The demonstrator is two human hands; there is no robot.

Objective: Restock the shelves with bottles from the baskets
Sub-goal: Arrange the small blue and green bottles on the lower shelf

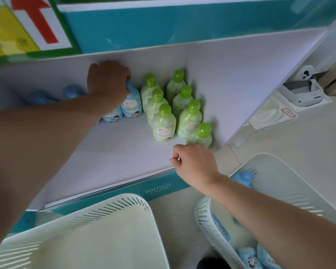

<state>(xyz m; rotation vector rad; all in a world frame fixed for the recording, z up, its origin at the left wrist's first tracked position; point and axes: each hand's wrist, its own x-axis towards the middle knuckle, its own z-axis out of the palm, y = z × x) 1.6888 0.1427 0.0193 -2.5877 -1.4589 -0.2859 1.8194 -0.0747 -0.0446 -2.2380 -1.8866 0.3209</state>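
On the white shelf (109, 152) stand several green-capped bottles (164, 123) in two rows at the right. Blue bottles stand to their left. My left hand (107, 78) reaches deep into the shelf and grips the cap of one blue bottle (131, 103), which stands beside another blue bottle (113, 115). My right hand (194, 164) hovers at the shelf's front edge, fingers curled with nothing in them, just in front of the nearest green bottle (200, 135). The right basket (275, 171) holds several blue bottles (242, 178).
A pale empty basket (97, 230) sits below the shelf at the left. More blue bottles (72, 91) stand blurred at the shelf's back left. The shelf's teal front strip (157, 188) runs under my right hand. A white device (303, 90) lies on the floor at right.
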